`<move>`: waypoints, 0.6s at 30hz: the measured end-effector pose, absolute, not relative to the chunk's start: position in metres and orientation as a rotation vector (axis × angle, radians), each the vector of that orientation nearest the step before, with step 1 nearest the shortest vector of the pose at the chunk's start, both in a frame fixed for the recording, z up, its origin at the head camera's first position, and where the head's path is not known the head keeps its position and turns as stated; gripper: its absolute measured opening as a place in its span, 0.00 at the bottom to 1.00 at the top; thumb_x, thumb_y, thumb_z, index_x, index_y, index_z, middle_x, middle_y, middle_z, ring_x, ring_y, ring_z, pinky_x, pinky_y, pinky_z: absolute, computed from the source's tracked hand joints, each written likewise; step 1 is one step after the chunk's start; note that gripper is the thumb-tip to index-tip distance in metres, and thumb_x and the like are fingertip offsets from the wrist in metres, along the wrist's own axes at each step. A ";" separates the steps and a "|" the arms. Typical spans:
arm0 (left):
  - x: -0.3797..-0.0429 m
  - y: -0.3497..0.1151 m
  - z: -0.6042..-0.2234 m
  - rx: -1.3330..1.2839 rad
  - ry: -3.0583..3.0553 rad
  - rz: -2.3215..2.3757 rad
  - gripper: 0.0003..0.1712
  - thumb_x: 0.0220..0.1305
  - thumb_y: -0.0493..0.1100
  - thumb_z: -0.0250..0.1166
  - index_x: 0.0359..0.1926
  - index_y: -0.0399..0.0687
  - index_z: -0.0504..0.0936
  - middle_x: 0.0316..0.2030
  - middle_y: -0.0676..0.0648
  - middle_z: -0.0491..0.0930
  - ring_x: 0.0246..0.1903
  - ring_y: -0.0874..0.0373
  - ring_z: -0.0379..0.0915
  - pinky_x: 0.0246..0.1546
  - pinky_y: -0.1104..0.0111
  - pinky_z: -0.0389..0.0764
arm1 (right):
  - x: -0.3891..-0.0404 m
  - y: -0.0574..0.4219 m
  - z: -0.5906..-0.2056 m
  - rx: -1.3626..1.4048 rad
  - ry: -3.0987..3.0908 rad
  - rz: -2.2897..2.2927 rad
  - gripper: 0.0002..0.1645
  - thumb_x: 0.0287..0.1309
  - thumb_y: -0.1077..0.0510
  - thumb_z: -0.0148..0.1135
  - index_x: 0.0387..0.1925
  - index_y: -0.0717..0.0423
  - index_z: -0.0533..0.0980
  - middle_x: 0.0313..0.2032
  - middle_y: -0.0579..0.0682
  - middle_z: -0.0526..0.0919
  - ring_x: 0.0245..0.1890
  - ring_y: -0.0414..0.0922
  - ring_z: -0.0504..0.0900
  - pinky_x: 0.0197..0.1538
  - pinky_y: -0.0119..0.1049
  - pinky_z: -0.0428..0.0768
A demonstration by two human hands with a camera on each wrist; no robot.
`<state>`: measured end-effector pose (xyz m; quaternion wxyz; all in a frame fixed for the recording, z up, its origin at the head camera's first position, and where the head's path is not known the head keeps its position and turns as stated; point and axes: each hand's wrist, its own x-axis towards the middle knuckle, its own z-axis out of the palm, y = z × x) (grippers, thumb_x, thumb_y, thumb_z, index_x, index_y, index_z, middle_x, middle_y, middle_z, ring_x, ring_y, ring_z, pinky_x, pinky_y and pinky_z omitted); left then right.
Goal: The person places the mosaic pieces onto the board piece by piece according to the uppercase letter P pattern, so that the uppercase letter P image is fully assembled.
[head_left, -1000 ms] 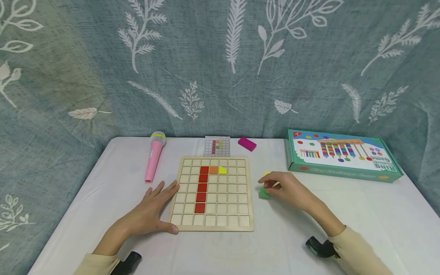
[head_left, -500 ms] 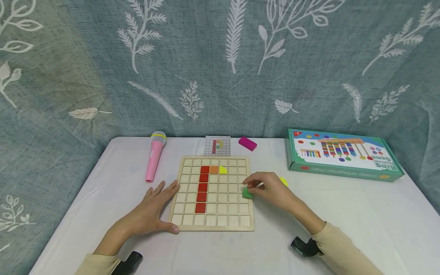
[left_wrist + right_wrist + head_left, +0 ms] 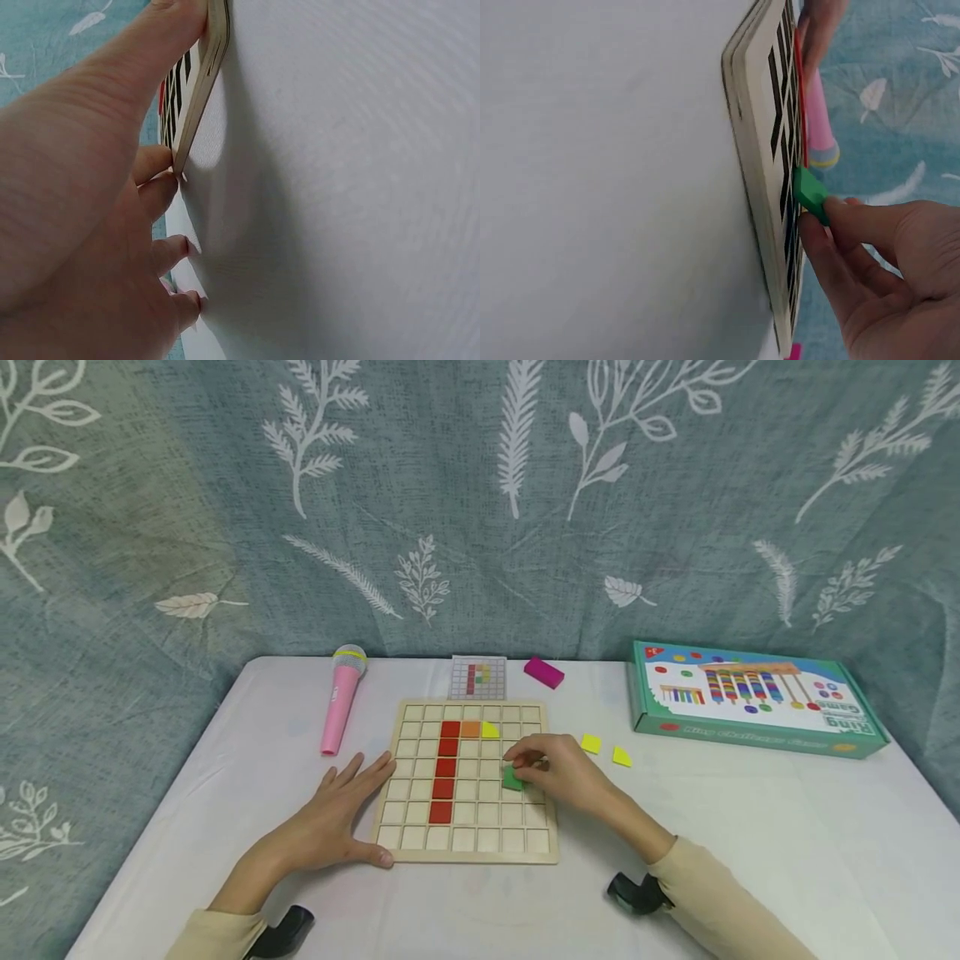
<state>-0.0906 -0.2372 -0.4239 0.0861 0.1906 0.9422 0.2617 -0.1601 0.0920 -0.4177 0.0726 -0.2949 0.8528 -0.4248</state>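
Note:
A wooden grid board [image 3: 476, 857] lies on the white table. Set in its cells are a column of red square tiles [image 3: 446, 767], an orange tile [image 3: 470, 729] and a yellow quarter-round tile [image 3: 489, 730]. My right hand [image 3: 558, 772] pinches a green tile [image 3: 512, 778] between thumb and fingers, over the right part of the board; in the right wrist view the green tile [image 3: 810, 193] is tilted close above the cells. My left hand [image 3: 322, 822] rests with spread fingers along the board's left edge, thumb at the near left corner.
Two yellow tiles [image 3: 591, 743] lie right of the board. Behind it are a pattern card [image 3: 478, 677] and a magenta block [image 3: 543, 673]. A pink toy microphone [image 3: 341, 706] lies at the left, a green game box [image 3: 757, 702] at the back right.
My right hand has carried the green tile leftward from the table onto the area over the board, uncovering the two yellow tiles. The left hand has stayed in place.

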 end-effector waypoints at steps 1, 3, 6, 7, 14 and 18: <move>-0.091 -0.237 -0.424 0.570 2.809 0.779 0.70 0.33 0.66 0.79 0.73 0.37 0.58 0.74 0.39 0.53 0.73 0.31 0.37 0.67 0.33 0.38 | -0.160 0.090 -0.417 -0.887 2.561 -1.276 0.10 0.58 0.67 0.66 0.43 0.60 0.83 0.36 0.47 0.85 0.36 0.40 0.80 0.44 0.31 0.82; -0.090 -0.237 -0.425 0.575 2.809 0.782 0.70 0.33 0.66 0.79 0.73 0.37 0.59 0.74 0.39 0.53 0.73 0.31 0.38 0.66 0.33 0.38 | -0.161 0.086 -0.416 -0.902 2.562 -1.270 0.10 0.59 0.67 0.65 0.43 0.60 0.83 0.35 0.47 0.84 0.36 0.39 0.80 0.44 0.31 0.82; -0.090 -0.237 -0.426 0.582 2.810 0.789 0.70 0.33 0.66 0.79 0.73 0.37 0.59 0.74 0.38 0.53 0.72 0.30 0.38 0.66 0.33 0.38 | -0.162 0.081 -0.414 -0.934 2.565 -1.269 0.09 0.59 0.66 0.66 0.42 0.61 0.83 0.33 0.47 0.83 0.35 0.39 0.80 0.45 0.30 0.82; -0.089 -0.237 -0.426 0.585 2.811 0.791 0.70 0.33 0.65 0.79 0.73 0.37 0.59 0.74 0.38 0.53 0.72 0.30 0.38 0.66 0.33 0.38 | -0.163 0.079 -0.413 -0.948 2.567 -1.267 0.09 0.59 0.66 0.66 0.43 0.61 0.83 0.33 0.46 0.83 0.35 0.39 0.80 0.45 0.30 0.82; -0.088 -0.236 -0.428 0.576 2.824 0.783 0.70 0.33 0.65 0.80 0.73 0.37 0.59 0.74 0.39 0.54 0.73 0.31 0.38 0.66 0.33 0.39 | -0.165 0.065 -0.410 -1.012 2.529 -1.276 0.10 0.59 0.68 0.66 0.43 0.63 0.82 0.31 0.46 0.82 0.34 0.39 0.82 0.44 0.28 0.81; -0.087 -0.236 -0.428 0.568 2.828 0.781 0.70 0.33 0.66 0.80 0.73 0.37 0.59 0.74 0.39 0.54 0.73 0.31 0.38 0.67 0.33 0.38 | -0.168 0.057 -0.409 -1.022 2.539 -1.272 0.10 0.58 0.68 0.66 0.43 0.63 0.82 0.31 0.46 0.83 0.34 0.39 0.82 0.43 0.28 0.81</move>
